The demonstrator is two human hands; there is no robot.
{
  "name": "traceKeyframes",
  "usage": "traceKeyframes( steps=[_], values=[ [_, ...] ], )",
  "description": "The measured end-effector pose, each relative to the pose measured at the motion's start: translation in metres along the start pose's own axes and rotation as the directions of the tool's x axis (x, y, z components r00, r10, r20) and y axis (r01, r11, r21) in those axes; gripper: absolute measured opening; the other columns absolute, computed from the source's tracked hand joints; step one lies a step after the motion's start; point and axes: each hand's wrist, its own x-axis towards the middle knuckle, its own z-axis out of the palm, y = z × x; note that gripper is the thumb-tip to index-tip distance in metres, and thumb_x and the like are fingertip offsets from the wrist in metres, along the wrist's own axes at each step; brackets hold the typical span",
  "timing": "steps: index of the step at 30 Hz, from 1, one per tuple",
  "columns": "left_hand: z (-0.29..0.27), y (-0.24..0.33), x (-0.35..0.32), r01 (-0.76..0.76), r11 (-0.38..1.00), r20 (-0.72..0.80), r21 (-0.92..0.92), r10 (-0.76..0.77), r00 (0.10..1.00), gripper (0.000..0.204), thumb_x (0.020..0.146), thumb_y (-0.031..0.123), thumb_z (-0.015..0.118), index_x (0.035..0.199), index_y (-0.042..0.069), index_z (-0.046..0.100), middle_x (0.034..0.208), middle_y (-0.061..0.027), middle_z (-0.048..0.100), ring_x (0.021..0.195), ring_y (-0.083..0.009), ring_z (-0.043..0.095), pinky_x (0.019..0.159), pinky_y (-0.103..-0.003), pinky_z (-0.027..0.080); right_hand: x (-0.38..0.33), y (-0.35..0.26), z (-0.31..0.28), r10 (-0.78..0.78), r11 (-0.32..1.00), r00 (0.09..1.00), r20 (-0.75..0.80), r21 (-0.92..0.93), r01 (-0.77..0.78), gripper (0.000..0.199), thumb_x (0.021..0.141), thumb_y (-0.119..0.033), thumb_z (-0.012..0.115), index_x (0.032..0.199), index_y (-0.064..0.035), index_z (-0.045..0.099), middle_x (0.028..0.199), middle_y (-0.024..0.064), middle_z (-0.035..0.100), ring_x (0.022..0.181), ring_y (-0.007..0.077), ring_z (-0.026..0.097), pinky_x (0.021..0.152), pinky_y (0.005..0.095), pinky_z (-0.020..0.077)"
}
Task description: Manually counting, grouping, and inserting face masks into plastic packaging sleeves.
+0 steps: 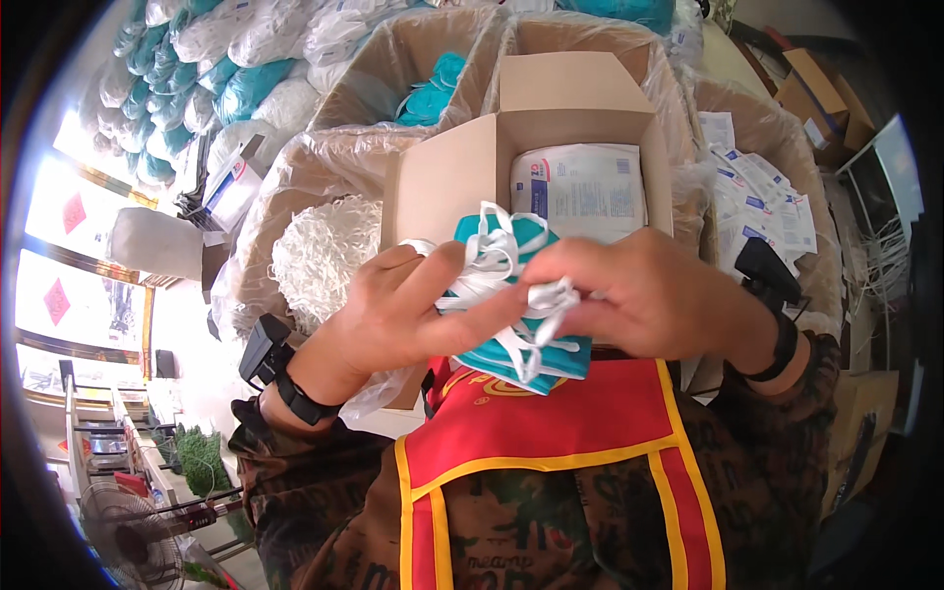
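A teal bundle that looks like stacked face masks point(570, 366) is held in front of my chest, just above the red apron. My left hand point(403, 305) is closed on its left side, with a finger laid across the front. White ear loops point(494, 251) hang loosely in a tangle over the teal cloth. Closed in a pinch, my right hand point(639, 295) grips a bunch of these loops point(556, 295) at the right side. The hands hide part of the bundle. Just beyond it, an open cardboard box point(442, 172) contains white printed packets point(580, 187).
Plastic-lined cartons surround the box: one holds teal masks point(433, 93), one a heap of white loops point(324, 251), and one at right loose white packets point(762, 202). Teal and white bags point(251, 88) are piled at the back left. A fan point(128, 536) stands at lower left.
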Motion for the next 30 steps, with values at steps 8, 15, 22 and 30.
traceKeyframes(
  steps=[8, 15, 22, 30],
  values=[
    [-0.005, -0.007, -0.014, 0.106, 0.994, -0.144, -0.016, -0.108, 0.984, 0.051, 0.073, 0.014, 0.072, 0.119, 0.0, 0.057, 0.092, -0.0133, 0.064, 0.062, -0.0192, 0.059, 0.051, -0.029, 0.046, -0.022, -0.011, -0.011, -0.015, 0.946, 0.997, -0.081, -0.325, -0.012, 0.013, 0.082, -0.008, 0.068, 0.079, -0.0067, 0.055, 0.069, 0.0115, 0.059, 0.064, 0.0327, 0.062, 0.055, 0.0399, 0.0466],
    [-0.002, -0.006, -0.015, 0.049, 0.998, -0.175, -0.039, -0.055, 0.983, 0.049, 0.071, 0.02, 0.075, 0.118, 0.02, 0.064, 0.097, -0.0143, 0.062, 0.065, -0.0217, 0.062, 0.053, -0.028, 0.049, -0.032, -0.008, -0.016, 0.178, 0.984, 0.962, -0.209, 0.011, -0.18, 0.015, 0.091, -0.013, 0.064, 0.083, -0.0023, 0.057, 0.066, 0.0079, 0.059, 0.056, 0.0236, 0.057, 0.052, 0.0324, 0.0432],
    [0.003, -0.003, 0.008, 0.126, 0.12, -0.036, -0.985, -0.848, 0.528, 0.038, 0.097, 0.024, 0.057, 0.126, -0.001, 0.051, 0.108, -0.0141, 0.066, 0.087, -0.0226, 0.069, 0.071, -0.034, 0.058, -0.026, 0.035, -0.004, 0.48, 0.374, 0.877, -0.035, 0.912, -0.168, 0.026, 0.1, -0.026, 0.052, 0.092, -0.0035, 0.06, 0.067, -0.002, 0.048, 0.051, 0.0032, 0.038, 0.044, 0.0168, 0.0278],
    [0.022, -0.012, 0.054, -0.47, -0.468, 0.031, -0.748, -0.733, 0.68, 0.037, 0.104, 0.033, 0.039, 0.11, 0.003, 0.058, 0.077, -0.0115, 0.067, 0.057, -0.0212, 0.062, 0.058, -0.031, 0.053, 0.006, 0.038, 0.01, 0.461, 0.387, 0.888, -0.003, 0.9, -0.198, 0.035, 0.1, -0.037, 0.052, 0.1, -0.0045, 0.065, 0.073, -0.0038, 0.052, 0.054, 0.002, 0.037, 0.045, 0.0156, 0.0264]
  ],
)
